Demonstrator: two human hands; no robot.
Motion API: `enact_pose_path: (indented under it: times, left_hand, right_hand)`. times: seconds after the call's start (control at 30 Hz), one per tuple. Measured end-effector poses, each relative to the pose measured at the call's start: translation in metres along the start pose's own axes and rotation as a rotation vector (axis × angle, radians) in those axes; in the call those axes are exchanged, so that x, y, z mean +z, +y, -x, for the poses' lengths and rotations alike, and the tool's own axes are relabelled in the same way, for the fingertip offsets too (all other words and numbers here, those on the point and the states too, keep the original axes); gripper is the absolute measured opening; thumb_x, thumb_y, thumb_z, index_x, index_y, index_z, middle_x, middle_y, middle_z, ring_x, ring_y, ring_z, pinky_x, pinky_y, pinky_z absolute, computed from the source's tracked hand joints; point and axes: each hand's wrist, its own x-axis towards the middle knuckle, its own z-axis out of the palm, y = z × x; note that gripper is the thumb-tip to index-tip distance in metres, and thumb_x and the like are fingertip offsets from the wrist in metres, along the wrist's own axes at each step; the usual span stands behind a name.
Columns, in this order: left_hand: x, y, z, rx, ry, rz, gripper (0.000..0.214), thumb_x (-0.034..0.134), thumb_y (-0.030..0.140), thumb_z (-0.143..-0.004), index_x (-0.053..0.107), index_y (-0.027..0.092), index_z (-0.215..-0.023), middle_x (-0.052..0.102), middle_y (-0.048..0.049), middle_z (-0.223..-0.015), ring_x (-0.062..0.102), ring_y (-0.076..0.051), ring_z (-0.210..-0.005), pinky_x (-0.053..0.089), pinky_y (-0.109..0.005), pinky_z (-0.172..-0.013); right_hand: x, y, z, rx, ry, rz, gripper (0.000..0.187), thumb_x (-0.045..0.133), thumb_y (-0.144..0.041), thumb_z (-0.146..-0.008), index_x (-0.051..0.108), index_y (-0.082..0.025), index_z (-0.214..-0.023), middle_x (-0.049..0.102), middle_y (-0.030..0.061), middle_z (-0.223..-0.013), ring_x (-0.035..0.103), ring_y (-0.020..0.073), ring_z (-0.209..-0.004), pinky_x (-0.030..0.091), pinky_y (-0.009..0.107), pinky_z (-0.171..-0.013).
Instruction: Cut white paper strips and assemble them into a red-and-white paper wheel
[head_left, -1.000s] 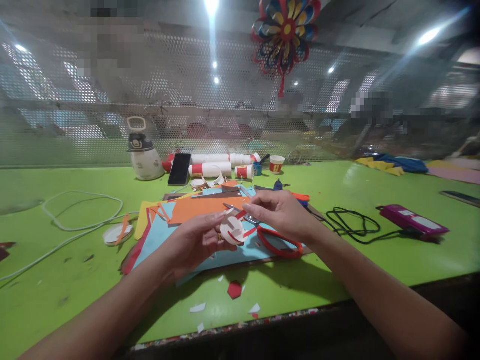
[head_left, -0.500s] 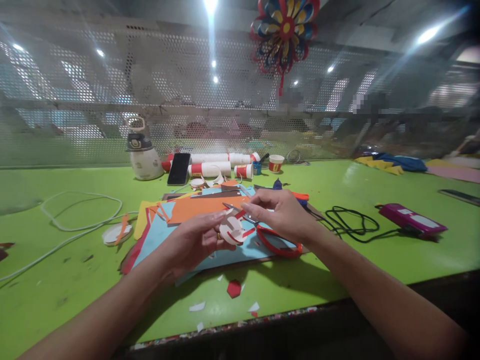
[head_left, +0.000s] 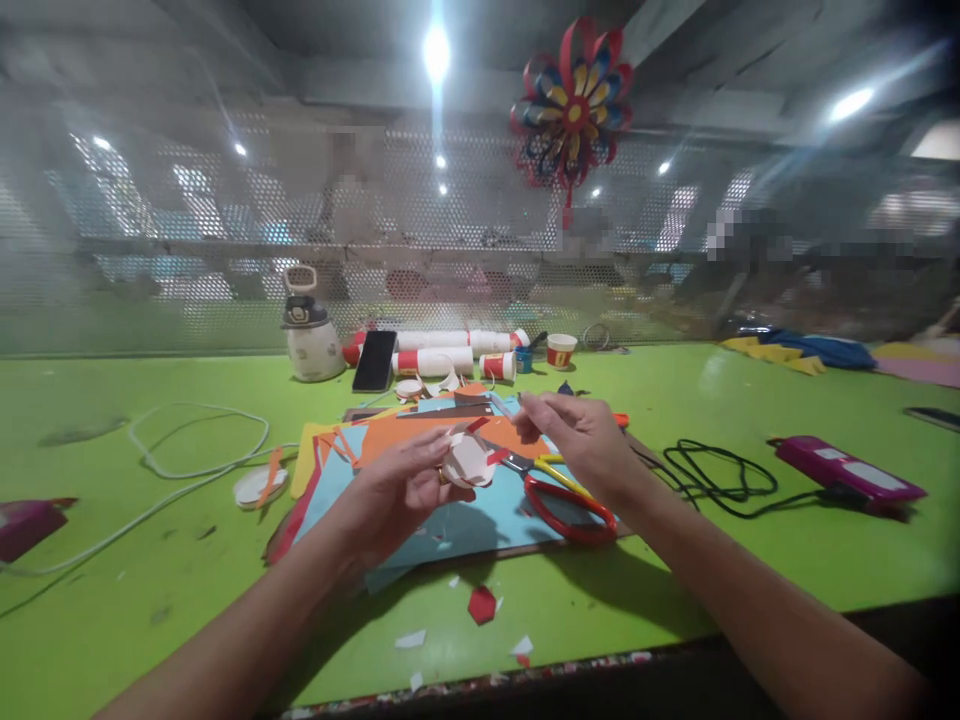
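My left hand [head_left: 397, 490] is closed around a small white paper piece with red strips [head_left: 466, 460], held just above a pile of coloured paper sheets [head_left: 450, 500]. My right hand [head_left: 581, 440] pinches something small near its upper right edge; what its fingertips grip is too small to make out. Red-handled scissors [head_left: 566, 500] lie on the sheets under my right wrist.
The green table [head_left: 675, 560] carries a white cable [head_left: 187, 460], a black cord [head_left: 712, 475], a magenta device [head_left: 847, 470], a phone [head_left: 375, 360], paper cups [head_left: 442, 355], a white iron-like appliance [head_left: 311, 335] and paper scraps [head_left: 480, 605]. A mesh screen stands behind. A paper flower [head_left: 574, 100] hangs above.
The view has tilted up a little, so everything sits lower in the frame. My hands keep the same hold; the paper piece has turned slightly in my left hand.
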Motion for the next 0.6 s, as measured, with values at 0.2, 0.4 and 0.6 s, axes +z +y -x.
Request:
enact_pose_path:
  times: [0.2,0.4,0.6]
  left_hand:
    - [-0.0019,0.0028,-0.0001,0.04,0.031,0.018,0.029,0.055,0.023,-0.084,0.063,0.013,-0.109,0.064,-0.009,-0.096,0.06,-0.015,-0.08,0.048,-0.026,-0.071]
    - [-0.0029,0.0018,-0.001,-0.052,0.096,-0.017,0.032,0.052,0.033,-0.086,0.064,0.013,-0.107,0.064,-0.0077,-0.088,0.06,-0.015,-0.073,0.047,-0.027,-0.065]
    - [-0.0016,-0.0024,-0.0038,-0.204,0.059,-0.085,0.034,0.052,0.041,-0.084,0.066,0.012,-0.093,0.061,-0.0051,-0.071,0.057,-0.011,-0.059,0.038,-0.022,-0.05]
  right_hand:
    - [0.0053,-0.0066,0.0022,-0.013,-0.106,-0.006,0.036,0.044,-0.04,-0.091,0.061,-0.015,-0.07,0.057,0.0023,-0.065,0.053,0.0141,-0.062,0.043,0.029,-0.06]
    - [0.0032,-0.0009,0.003,-0.026,-0.121,-0.048,0.02,0.054,-0.033,-0.086,0.062,-0.016,-0.079,0.06,0.0034,-0.075,0.054,0.0143,-0.069,0.044,0.029,-0.064]
    - [-0.0011,-0.0048,0.0058,-0.137,-0.19,0.065,0.015,0.058,-0.024,-0.084,0.063,-0.015,-0.095,0.063,0.0068,-0.094,0.058,0.0162,-0.085,0.047,0.031,-0.078]
